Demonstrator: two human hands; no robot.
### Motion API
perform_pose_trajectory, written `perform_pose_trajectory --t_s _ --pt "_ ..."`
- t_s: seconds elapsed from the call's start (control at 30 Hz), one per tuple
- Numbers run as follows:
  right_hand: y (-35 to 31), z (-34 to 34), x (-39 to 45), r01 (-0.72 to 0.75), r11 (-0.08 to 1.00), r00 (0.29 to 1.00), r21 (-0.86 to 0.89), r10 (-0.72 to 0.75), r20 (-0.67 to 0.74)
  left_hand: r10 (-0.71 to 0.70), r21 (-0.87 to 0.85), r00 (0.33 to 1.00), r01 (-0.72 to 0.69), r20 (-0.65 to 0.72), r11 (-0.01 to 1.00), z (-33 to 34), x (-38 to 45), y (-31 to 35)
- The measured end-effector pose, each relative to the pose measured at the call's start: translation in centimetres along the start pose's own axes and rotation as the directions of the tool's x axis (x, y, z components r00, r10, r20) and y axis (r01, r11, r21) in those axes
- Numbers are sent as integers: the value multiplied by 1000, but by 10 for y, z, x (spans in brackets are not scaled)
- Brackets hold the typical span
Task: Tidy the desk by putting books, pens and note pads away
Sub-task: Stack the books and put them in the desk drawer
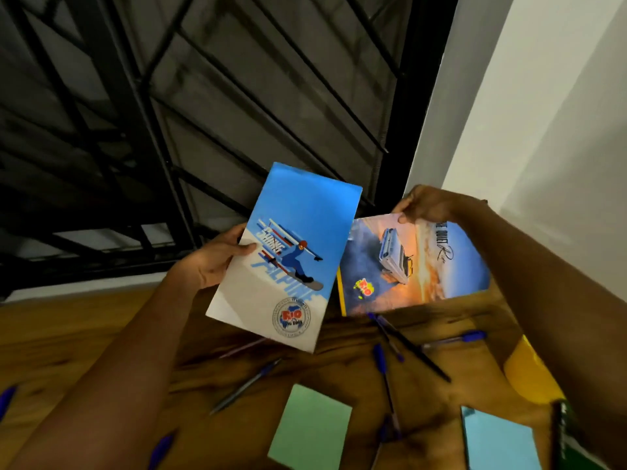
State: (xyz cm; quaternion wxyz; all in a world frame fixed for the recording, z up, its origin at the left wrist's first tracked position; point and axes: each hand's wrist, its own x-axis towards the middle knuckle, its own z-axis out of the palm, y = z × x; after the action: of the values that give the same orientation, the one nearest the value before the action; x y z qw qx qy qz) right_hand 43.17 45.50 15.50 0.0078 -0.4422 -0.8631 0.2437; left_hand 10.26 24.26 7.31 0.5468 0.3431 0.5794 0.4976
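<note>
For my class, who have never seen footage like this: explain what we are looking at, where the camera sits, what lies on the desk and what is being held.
There is no machine here. One camera is worn on a person's head and looks forward and down, so you see that person's own two arms reaching out. The left hand grips a blue exercise book with a snowboarder on its cover, lifted off the desk. The right hand pinches the far edge of a second exercise book, which shows a car. Whether it lies flat or is partly raised is hard to tell. On the wooden desk lie several scattered pens, most with blue caps, a green note pad and a light blue note pad. Behind the desk is a dark barred window, with a white wall to the right.
</note>
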Motion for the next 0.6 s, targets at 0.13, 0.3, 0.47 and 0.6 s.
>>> perform_pose_trajectory --t_s 0.13,0.3,0.47,0.6 --pt "-35 -16 -33 64 993 996 -100 -70 -57 42 -29 998 -44 -51 999 -29 -41 8" --pt "-85 -43 -81 128 973 989 -191 -139 -43 83 -2 984 -84 -155 996 -46 -85 7" --pt "-174 -16 -101 288 903 957 -320 -260 129 101 -61 988 -109 -116 992 -21 -111 -2" --pt "-244 38 -99 414 750 910 -516 -332 248 137 -97 990 -135 21 986 9 -125 -6"
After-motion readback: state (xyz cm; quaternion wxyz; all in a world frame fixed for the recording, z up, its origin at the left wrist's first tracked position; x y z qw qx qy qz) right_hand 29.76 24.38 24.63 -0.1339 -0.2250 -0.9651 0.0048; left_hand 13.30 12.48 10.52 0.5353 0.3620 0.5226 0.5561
